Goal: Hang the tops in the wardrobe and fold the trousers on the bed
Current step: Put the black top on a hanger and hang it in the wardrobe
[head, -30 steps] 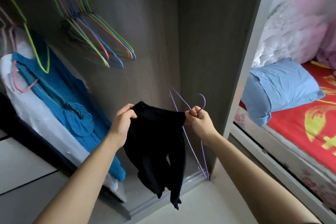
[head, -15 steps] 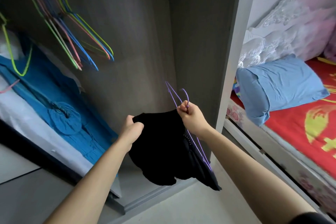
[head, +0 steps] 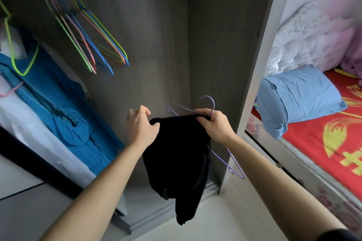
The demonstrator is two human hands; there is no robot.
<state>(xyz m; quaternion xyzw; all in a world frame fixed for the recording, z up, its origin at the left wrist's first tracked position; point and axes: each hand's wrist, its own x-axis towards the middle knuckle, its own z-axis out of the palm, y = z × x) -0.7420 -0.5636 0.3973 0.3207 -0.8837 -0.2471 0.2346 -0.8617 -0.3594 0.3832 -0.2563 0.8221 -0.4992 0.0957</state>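
Observation:
A black top (head: 182,154) hangs between my hands in front of the open wardrobe (head: 156,35). My left hand (head: 142,125) grips its left upper edge. My right hand (head: 212,123) pinches the top's right edge together with the neck of a purple wire hanger (head: 236,164). The hanger's hook sticks up above my right fingers, and one arm of it slants down to the right, outside the cloth. The hanger's other arm pokes out behind the top, to the left of my right hand.
Several empty coloured hangers (head: 86,37) hang from the rail at upper left. A blue garment (head: 64,115) and a white one hang further left. The wardrobe's side panel (head: 260,64) stands to the right, with the bed (head: 323,143) and a blue pillow (head: 299,96) beyond it.
Both hands have stayed on the top and hanger, lifting them slightly. The top's lower part has swung back to hang straight down, and the hanger hook now stands clear above my right fingers.

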